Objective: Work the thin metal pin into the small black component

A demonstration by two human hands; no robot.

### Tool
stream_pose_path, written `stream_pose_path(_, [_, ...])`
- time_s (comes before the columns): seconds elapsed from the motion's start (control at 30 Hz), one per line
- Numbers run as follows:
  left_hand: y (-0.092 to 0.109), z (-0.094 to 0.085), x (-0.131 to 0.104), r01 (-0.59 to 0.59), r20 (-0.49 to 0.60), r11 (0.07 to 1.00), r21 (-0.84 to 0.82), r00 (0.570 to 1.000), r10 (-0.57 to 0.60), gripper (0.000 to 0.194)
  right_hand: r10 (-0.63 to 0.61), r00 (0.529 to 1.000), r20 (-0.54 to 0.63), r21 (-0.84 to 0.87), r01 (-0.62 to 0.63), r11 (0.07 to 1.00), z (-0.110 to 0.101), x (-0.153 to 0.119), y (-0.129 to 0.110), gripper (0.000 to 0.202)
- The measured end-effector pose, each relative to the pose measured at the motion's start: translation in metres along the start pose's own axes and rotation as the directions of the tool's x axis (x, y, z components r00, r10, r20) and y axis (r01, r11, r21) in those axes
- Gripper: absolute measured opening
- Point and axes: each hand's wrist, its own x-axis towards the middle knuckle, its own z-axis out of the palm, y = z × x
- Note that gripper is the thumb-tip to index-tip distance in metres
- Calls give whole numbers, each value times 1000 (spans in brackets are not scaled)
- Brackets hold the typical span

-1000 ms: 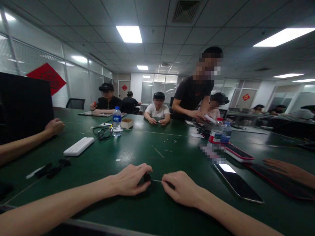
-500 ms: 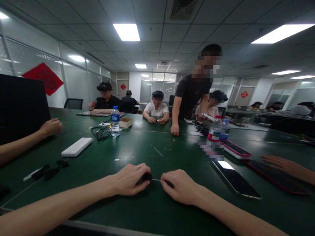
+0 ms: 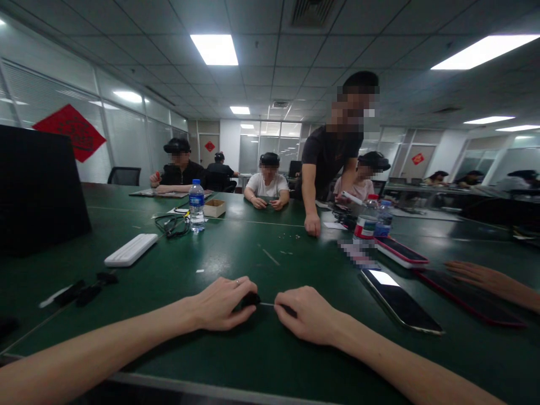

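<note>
Above the green table (image 3: 236,360), my left hand (image 3: 221,304) curls its fingers and thumb around a small black object (image 3: 252,300), whose kind I cannot make out. A thin pale strip (image 3: 267,304) spans the gap from that object to the fingertips of my right hand (image 3: 306,314). The right fingers are closed together, with a dark shape (image 3: 289,310) under them, partly hidden. Both hands are low, close to the tabletop and a short gap apart.
Right of my hands lie a phone (image 3: 403,301), a red-edged dark tablet-like thing (image 3: 468,298) and another person's hand (image 3: 485,275). Left are a white case (image 3: 131,250) and black pieces (image 3: 88,293). Bottles (image 3: 196,207) stand farther back. A standing person's hand (image 3: 312,225) touches the table.
The standing person's hand has moved right along the table. Another person's arm at the left has gone from view. My hands keep almost the same pose.
</note>
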Motion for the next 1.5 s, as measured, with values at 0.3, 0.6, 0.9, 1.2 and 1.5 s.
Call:
stream_pose_path(0.3, [0, -1, 0, -3, -7, 1000, 2, 1000, 3, 22, -6, 1000, 0, -11, 6, 1000, 0, 0, 0, 24])
stream_pose_path(0.6, [1, -3, 1, -3, 14, 1000, 14, 1000, 3, 23, 0, 1000, 10, 10, 0, 1000, -1, 0, -1, 24])
stream_pose_path(0.9, [2, -6, 1, -15, 18, 1000, 10, 1000, 15, 23, 3, 1000, 21, 23, -3, 1000, -4, 0, -3, 26])
stream_pose_path(1.2, [1, -5, 2, -8, 29, 1000, 13, 1000, 8, 23, -4, 1000, 13, 23, 4, 1000, -2, 0, -2, 25])
stream_pose_path(1.5, [1, -7, 2, 20, 53, 1000, 8, 998, -20, 28, -4, 1000, 6, 42, 3, 999, -1, 1, 0, 27])
